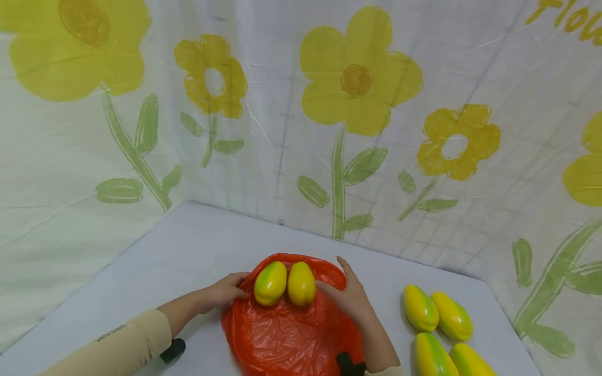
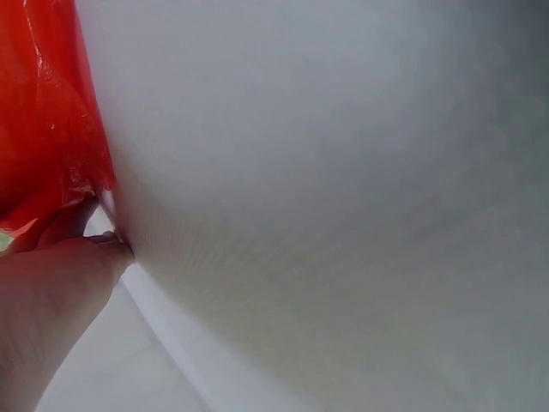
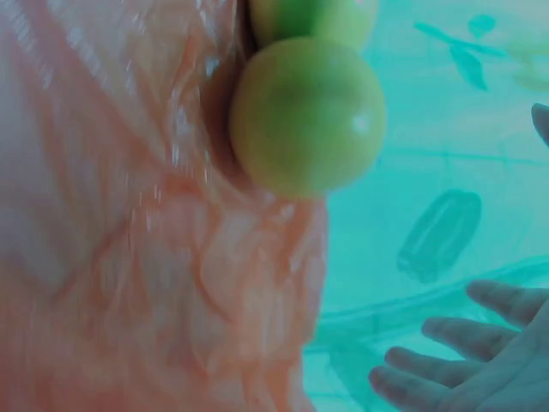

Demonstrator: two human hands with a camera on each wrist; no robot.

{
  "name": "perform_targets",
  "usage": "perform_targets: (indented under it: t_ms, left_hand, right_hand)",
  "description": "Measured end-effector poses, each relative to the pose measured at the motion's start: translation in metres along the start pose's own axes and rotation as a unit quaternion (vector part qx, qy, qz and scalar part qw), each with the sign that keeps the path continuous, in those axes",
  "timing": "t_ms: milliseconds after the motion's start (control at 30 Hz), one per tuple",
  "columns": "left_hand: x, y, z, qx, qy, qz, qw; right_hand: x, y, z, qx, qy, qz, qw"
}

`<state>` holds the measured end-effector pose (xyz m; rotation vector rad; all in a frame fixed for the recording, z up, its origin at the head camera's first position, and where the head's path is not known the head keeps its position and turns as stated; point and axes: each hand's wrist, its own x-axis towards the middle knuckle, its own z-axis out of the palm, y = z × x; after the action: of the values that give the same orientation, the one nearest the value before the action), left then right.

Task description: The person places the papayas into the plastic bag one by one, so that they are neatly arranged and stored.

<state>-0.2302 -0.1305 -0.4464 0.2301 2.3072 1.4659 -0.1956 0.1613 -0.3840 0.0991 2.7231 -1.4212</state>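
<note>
Red and limp-looking, the bag [image 1: 291,337] at lower centre is best held by its rim, the right hand [image 1: 351,298] spread, the left hand [image 1: 223,292] unclear in grip.

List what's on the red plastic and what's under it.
Two yellow-green fruits lie side by side near the far edge of the red plastic. Anything beneath it is covered.

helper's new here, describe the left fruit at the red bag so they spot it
On the white table, find the red bag. Two yellow fruits sit side by side at its far edge; the left fruit is nearer the left hand. Unlike its neighbour, it shows a green streak in the head view.
</note>
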Motion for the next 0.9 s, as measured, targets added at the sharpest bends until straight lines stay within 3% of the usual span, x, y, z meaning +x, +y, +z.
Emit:
perform_targets:
  t_ms: [300,500,700,900]
  left_hand:
    - [0.001,-0.001,-0.001,-0.002,-0.015,0.007,0.9999]
    - [0.000,0.001,-0.002,0.000,-0.013,0.001,0.9999]
    - [0.002,0.001,-0.002,0.001,-0.013,-0.003,0.9999]
    - [0.003,-0.001,-0.001,0.005,-0.006,-0.007,0.9999]
  right_hand:
    - [-0.026,0.017,-0.042,-0.025,0.018,-0.006,0.9995]
    - [-0.044,0.030,-0.065,-0.010,0.021,-0.003,0.9997]
    - [-0.062,0.044,-0.082,0.030,0.014,0.020,0.9992]
    - [-0.080,0.060,-0.101,0.002,0.033,0.060,0.9976]
